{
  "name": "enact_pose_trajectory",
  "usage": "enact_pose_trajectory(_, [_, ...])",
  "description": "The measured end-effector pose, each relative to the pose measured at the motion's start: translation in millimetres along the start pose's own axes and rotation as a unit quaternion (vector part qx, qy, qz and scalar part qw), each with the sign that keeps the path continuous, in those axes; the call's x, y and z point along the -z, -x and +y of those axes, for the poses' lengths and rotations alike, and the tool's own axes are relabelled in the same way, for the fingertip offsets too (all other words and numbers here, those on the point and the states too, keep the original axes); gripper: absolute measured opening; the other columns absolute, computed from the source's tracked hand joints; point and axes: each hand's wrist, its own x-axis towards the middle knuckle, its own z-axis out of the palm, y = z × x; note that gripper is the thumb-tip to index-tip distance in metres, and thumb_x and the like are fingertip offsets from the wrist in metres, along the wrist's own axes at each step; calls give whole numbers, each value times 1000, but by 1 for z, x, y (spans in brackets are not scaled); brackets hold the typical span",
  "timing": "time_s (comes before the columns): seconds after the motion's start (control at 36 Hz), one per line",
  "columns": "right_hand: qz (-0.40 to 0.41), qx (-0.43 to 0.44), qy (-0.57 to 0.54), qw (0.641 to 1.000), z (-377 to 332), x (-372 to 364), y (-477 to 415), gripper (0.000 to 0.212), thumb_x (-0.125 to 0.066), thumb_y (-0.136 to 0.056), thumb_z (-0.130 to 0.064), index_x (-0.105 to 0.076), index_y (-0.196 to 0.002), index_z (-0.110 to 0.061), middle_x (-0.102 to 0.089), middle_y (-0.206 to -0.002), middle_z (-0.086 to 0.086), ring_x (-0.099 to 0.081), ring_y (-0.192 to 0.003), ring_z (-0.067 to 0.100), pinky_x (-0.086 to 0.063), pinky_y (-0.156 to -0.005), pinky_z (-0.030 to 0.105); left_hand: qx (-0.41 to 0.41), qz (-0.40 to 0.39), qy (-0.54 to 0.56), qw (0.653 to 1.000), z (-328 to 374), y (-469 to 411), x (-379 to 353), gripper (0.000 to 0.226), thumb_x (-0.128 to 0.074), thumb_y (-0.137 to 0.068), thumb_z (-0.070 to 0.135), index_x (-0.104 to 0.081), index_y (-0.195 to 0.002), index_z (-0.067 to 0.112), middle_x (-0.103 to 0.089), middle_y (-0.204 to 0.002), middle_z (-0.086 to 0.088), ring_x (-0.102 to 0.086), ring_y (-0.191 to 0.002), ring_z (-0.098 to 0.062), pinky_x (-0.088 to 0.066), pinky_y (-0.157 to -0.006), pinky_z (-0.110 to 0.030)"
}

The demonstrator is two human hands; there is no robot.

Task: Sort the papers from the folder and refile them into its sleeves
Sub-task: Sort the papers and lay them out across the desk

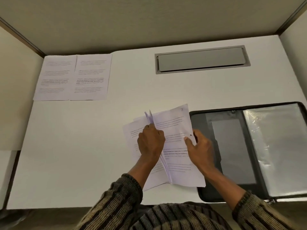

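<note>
1. Striped knit sleeves [116, 196] reached in over the desk [83, 146].
2. Just left of the open black folder [232, 146], overlapping its left edge, lay the stack of papers [176, 163].
3. The left hand [150, 141] pinched a few of its sheets, lifted upright. The right hand [201, 150] gripped the edge nearest the folder, thumb on top.
4. Clear pockets [279, 146] filled the folder's right half.
5. Far left of the folder, two printed sheets [73, 77] lay side by side. A grey hatch [201, 59] sat beyond it.
</note>
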Motion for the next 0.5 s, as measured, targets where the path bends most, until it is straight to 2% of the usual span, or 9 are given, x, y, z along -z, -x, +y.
enact_pose_trajectory(0.11, [15,-8,18,1000,0,23,-7,14,-70,-99,-23,-68,-110,-15,-75,-101,-3,-71,-78,6,-59,-61,24,-11,-28,-23,999,4,-2,-11,19,-54,-100,21,-62,-90,7,-65,-84,-8,-66,-74,-28,-53,-64,-37])
enact_pose_trajectory(0.19, [46,6,46,998,-2,39,-15,15,-70,-99,-26,-67,-107,-14,-76,-99,-1,-72,-76,12,-64,-62,37,-17,-37,-23,999,5,-4,-18,18,-54,-100,19,-54,-84,11,-64,-83,-7,-65,-73,-28,-45,-60,-33])
enact_pose_trajectory(0.28, [85,44,79,992,-12,57,-22,14,-69,-98,-24,-67,-105,-12,-74,-96,1,-69,-74,15,-60,-60,34,-31,-54,-15,998,3,-6,-26,18,-54,-101,23,-56,-87,11,-64,-86,-7,-66,-76,-29,-52,-64,-37])
enact_pose_trajectory(0.33, [107,72,94,987,-20,68,-28,13,-68,-98,-22,-67,-105,-11,-73,-96,3,-68,-74,17,-58,-60,36,-43,-61,-17,997,2,-7,-30,22,-54,-103,29,-61,-100,9,-66,-93,-7,-68,-81,-29,-57,-71,-42])
enact_pose_trajectory(0.39, [118,100,105,982,-28,76,-34,15,-66,-100,-23,-67,-108,-11,-74,-100,4,-68,-77,19,-58,-60,34,-62,-65,-25,996,2,-5,-32,33,-53,-104,40,-59,-121,12,-69,-103,-6,-69,-87,-28,-59,-76,-44])
enact_pose_trajectory(0.44, [120,126,110,979,-36,81,-41,18,-64,-102,-25,-66,-112,-10,-74,-104,4,-68,-80,18,-52,-60,25,-67,-78,-33,994,2,-3,-33,54,-53,-105,50,-44,-147,16,-70,-116,-4,-70,-95,-28,-59,-83,-44])
enact_pose_trajectory(0.5, [119,153,104,976,-46,86,-48,19,-62,-103,-25,-65,-113,-9,-73,-106,5,-67,-83,18,-48,-60,22,-65,-90,-25,994,3,0,-33,81,-52,-104,57,-16,-166,20,-68,-128,-3,-70,-103,-27,-58,-89,-45])
